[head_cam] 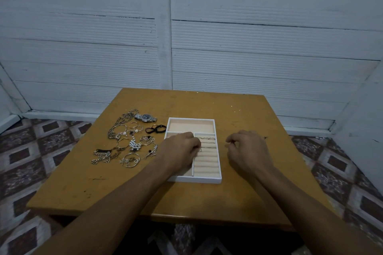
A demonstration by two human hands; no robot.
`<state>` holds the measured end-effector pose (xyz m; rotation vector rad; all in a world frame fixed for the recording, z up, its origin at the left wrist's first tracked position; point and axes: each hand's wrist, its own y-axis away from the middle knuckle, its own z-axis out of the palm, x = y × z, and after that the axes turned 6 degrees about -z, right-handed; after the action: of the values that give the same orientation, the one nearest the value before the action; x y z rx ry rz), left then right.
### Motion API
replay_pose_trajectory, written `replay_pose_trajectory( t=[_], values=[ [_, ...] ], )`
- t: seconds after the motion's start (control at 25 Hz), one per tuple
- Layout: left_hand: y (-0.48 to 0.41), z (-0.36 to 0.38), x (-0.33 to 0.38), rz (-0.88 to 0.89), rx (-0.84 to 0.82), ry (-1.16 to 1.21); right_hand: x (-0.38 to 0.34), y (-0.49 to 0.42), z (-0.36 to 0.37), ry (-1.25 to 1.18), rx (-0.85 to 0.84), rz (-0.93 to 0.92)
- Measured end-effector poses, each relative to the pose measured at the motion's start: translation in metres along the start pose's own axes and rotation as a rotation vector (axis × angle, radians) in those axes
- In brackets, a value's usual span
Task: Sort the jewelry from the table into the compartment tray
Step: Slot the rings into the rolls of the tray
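Observation:
A white compartment tray (207, 180) with beige lining sits at the middle of the table. Its right section holds ring rolls (208, 156), with three thin rings (205, 138) tucked in the top rows. My left hand (180, 150) hovers over the tray's left section, fingertips curled at the edge of the ring rolls and pinching a small thin ring (199, 149). My right hand (247, 149) is just right of the tray, fingers curled, thumb against forefinger; whether it holds anything is unclear. A jewelry pile (126, 145) lies left of the tray.
The pile includes chains, bangles, a pearl piece (134, 144), a steel wristwatch (145, 117) and a black cord bracelet (155, 128). The tray's wide back compartment (191, 125) shows only lining. The wooden table (238, 114) stands against a white panelled wall; patterned floor surrounds it.

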<state>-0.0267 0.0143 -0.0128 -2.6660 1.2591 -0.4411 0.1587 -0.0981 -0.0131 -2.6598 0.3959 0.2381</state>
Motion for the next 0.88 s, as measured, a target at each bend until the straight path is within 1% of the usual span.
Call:
replay_pose_trajectory(
  t=[0.16,0.24,0.36,0.44,0.52,0.68,0.76,0.88],
  values=[
    [0.009,0.0,-0.001,0.089,0.063,-0.032,0.018,-0.001,-0.005,-0.026,-0.004,0.058],
    [0.012,0.0,-0.002,0.119,0.069,-0.07,0.028,-0.002,-0.008,-0.059,0.019,0.092],
    [0.012,0.001,-0.003,0.115,0.039,-0.08,0.042,-0.003,-0.014,-0.101,0.059,0.161],
    [0.01,0.001,-0.001,0.107,0.034,-0.087,0.053,-0.005,-0.016,-0.095,0.055,0.207],
    [0.004,0.001,0.005,0.082,0.054,-0.034,0.064,-0.007,-0.018,-0.111,0.026,0.256],
    [-0.023,0.005,0.037,0.036,0.04,0.129,0.081,-0.012,-0.02,-0.176,-0.056,0.341],
    [-0.04,0.011,0.056,0.06,0.019,0.13,0.091,-0.014,-0.02,-0.186,-0.094,0.367],
    [-0.067,0.022,0.073,0.066,-0.059,0.092,0.108,-0.016,-0.017,-0.194,-0.173,0.393]
  ],
)
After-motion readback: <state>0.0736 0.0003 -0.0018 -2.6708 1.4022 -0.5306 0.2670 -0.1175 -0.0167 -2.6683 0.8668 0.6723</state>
